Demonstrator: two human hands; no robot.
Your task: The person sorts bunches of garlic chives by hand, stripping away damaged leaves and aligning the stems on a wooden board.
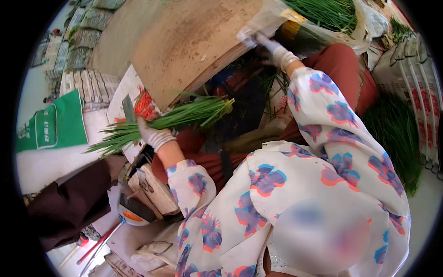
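- Left hand (pixel 149 132) is holding chive bunch (pixel 194 113) in closed fingers, at left, beside red ties (pixel 146 106).
- Right hand (pixel 272 50) is blurring, far side, by wooden board (pixel 184 44); cannot tell opening or hold.

Bright — bowed edges, black corners

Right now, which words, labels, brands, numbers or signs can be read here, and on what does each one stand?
Green bag, left: white characters, which I do not copy.
White stack, right edge: red print, too small and warped to read.
Packages, upper left: any print is too blurred to read.
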